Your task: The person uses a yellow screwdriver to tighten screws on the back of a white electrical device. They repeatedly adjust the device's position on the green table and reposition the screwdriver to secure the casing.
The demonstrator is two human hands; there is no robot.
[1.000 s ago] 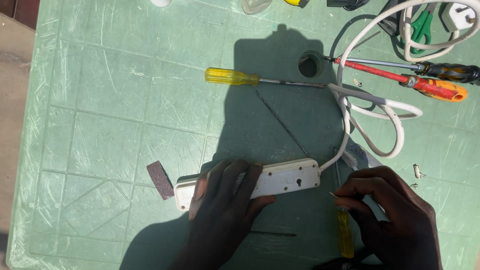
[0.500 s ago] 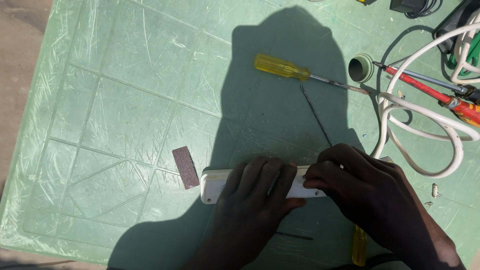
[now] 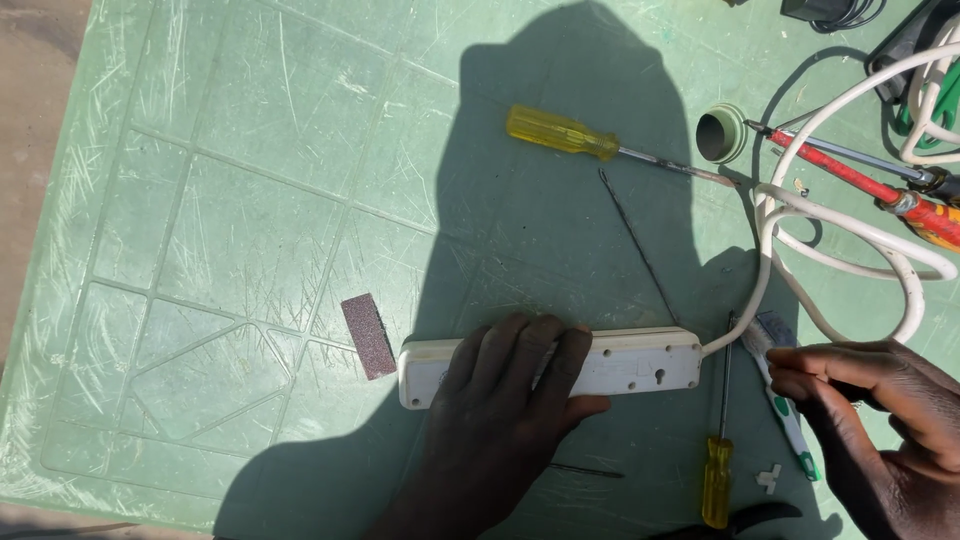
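A white power strip (image 3: 640,362) lies on the green plastic table (image 3: 250,230), its white cable (image 3: 850,235) looping off to the right. My left hand (image 3: 505,400) lies flat over the strip's middle and holds it down. To the right of the strip, my right hand (image 3: 880,420) has its fingertips closed on a white and green pen-shaped tool (image 3: 790,425) that rests on the table. A small yellow-handled screwdriver (image 3: 717,470) lies loose between the strip's end and that tool.
A large yellow-handled screwdriver (image 3: 565,132), a thin metal rod (image 3: 640,245) and a green ring (image 3: 722,135) lie beyond the strip. Red-handled tools (image 3: 900,200) sit far right. A brown abrasive block (image 3: 368,335) is left of the strip, a small white piece (image 3: 768,477) near the right hand.
My right hand let go of the small yellow screwdriver, left the strip's right end and moved right onto the white and green tool. My left hand stayed on the strip.
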